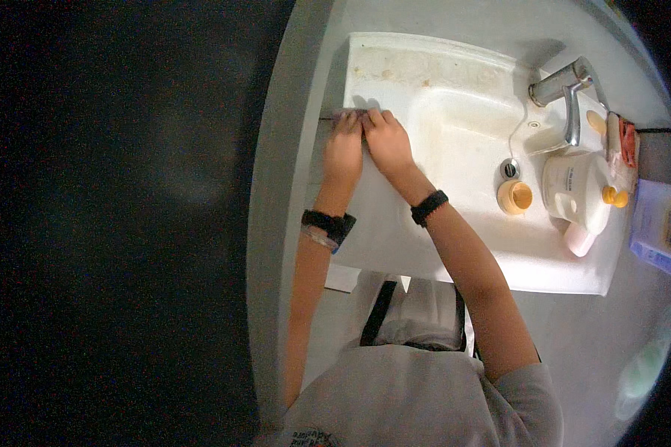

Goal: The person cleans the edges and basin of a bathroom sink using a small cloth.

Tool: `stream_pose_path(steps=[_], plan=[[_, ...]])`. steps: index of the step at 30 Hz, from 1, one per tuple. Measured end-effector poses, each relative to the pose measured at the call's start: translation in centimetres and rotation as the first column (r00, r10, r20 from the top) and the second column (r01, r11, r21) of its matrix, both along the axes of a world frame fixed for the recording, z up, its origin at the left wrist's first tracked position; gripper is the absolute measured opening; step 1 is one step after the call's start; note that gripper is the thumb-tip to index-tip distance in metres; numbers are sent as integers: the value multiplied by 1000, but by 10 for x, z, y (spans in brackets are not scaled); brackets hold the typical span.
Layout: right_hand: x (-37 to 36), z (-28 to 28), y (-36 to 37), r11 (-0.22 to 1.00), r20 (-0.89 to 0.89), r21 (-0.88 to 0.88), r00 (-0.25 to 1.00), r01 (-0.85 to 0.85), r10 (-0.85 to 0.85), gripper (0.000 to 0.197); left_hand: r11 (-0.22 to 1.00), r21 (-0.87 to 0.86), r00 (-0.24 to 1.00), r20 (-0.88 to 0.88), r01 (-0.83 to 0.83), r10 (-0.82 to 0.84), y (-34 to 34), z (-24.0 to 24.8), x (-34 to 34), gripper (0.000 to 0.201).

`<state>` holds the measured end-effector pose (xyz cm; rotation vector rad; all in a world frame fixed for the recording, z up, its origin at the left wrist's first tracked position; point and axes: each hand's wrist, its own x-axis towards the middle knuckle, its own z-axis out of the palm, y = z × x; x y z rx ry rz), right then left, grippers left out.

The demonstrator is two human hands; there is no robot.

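From where I stand, both hands are together at the far left of the white sink (pixel 492 253), side by side and nearly touching at the fingers; the left hand (pixel 344 145) has its fingers bent down onto a small dark purplish scrap (pixel 362 117), soft-looking like cloth, though its texture is too blurred to be sure; the right hand (pixel 385 141) arches beside it, fingers bent down at the scrap as well; I cannot tell whether either hand is pinching it or only pressing on it. The scrap sits at the sink's edge, mostly hidden under the fingertips.

A black band (pixel 429 208) circles the right wrist; another dark band (pixel 322 221) wraps the left, with a clear, glossy bracelet (pixel 319 238) just below it. The sink is smooth and shiny, its basin round-cornered, its back ledge blotched with brownish stains; a polished metal tap (pixel 559 83), cylindrical with a slim curved lever, stands on the right; the round drain (pixel 510 170) has a metal rim, and a short round tub (pixel 515 197), orange inside, stands just beside it. Right of the tub is a bulging white plastic jug (pixel 574 186) with orange knobs; a pale pink, rounded bottle (pixel 578 240) lies against it.
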<state>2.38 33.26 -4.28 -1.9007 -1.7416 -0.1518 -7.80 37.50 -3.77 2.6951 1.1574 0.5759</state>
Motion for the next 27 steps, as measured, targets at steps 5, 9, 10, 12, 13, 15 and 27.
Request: stream_pose_path(steps=[5, 9, 10, 12, 13, 15, 27], plan=[[-10, 1, -26, 1000, -23, -26, 1000, -11, 11, 17, 994, -103, 1000, -20, -18, 16, -24, 5, -10, 30], [-7, -1, 1, 1000, 12, -5, 1000, 5, -5, 12, 977, -193, 996, -37, -91, 85, -7, 17, -3, 31], [-8, 1, 6, 1000, 20, -24, 1000, 11, -11, 12, 980, -183, 997, -38, -77, 71, -3, 16, -4, 31], [-11, 4, 5, 999, 16, -50, 1000, 20, -19, 12, 985, -163, 998, -39, -50, 44, 2, 14, -6, 32], [-12, 5, 3, 998, 7, -60, 1000, 21, -21, 13, 980, -188, 996, -66, -68, 56, -2, 17, -7, 32], [-17, 5, -9, 998, -12, -67, 1000, 20, -21, 13, 966, -235, 990, -119, -105, 79, -14, 22, -11, 32], [-8, 11, -16, 998, 0, -28, 999, 50, -50, 10, 989, -146, 999, -26, -27, 24, -24, 23, 1, 34]])
